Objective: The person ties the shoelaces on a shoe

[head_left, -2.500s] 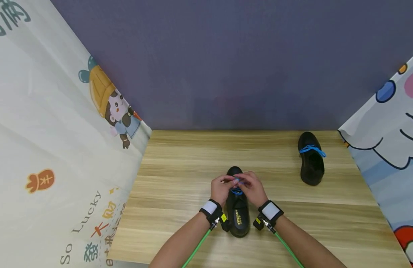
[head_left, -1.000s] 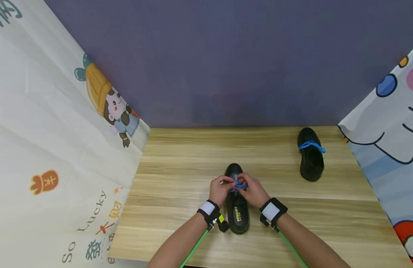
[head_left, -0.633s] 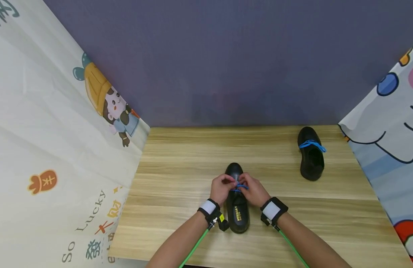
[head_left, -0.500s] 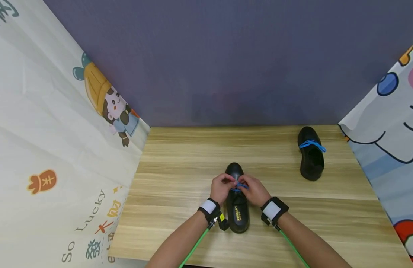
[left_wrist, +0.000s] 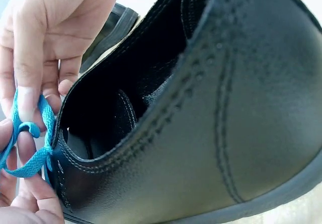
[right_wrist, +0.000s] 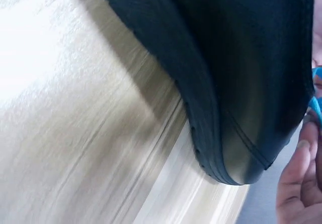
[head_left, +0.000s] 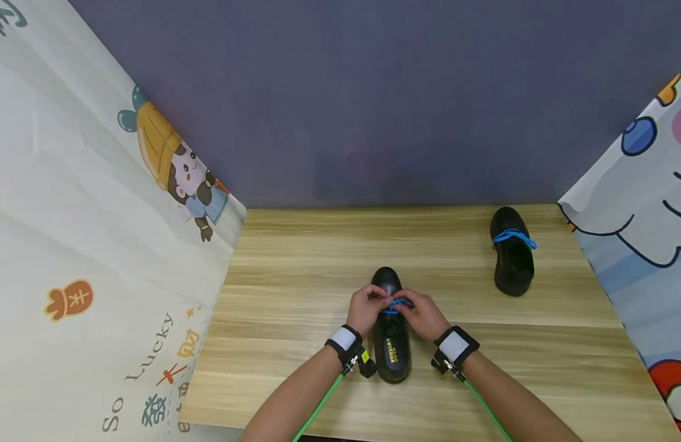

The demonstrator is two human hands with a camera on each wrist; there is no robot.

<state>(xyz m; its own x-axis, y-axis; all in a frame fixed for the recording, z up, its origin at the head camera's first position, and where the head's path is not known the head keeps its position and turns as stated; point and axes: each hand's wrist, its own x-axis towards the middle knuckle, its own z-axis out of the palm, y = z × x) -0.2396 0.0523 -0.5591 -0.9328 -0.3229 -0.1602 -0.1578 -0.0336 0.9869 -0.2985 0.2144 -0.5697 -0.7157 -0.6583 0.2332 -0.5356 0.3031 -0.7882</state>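
Observation:
A black leather shoe (head_left: 391,334) stands on the wooden table (head_left: 296,288), toe pointing away from me. Its blue lace (head_left: 396,305) crosses the instep. My left hand (head_left: 365,307) pinches the lace from the left, and my right hand (head_left: 423,313) pinches it from the right; both meet over the shoe's throat. In the left wrist view the shoe (left_wrist: 211,123) fills the frame and fingers (left_wrist: 30,78) hold loops of the blue lace (left_wrist: 30,143). The right wrist view is filled by the shoe's sole edge (right_wrist: 221,108), with a bit of blue lace (right_wrist: 316,103) at the far right.
A second black shoe (head_left: 513,261) with a tied blue lace (head_left: 513,237) stands at the table's back right. Printed cloths hang at the left (head_left: 86,233) and right (head_left: 644,233); a purple wall (head_left: 373,104) closes the back. Green cords (head_left: 324,405) run from both wrist straps.
Both hands stay at the lace over the shoe's instep, and have drawn closer together and lower onto it. The far shoe has not moved.

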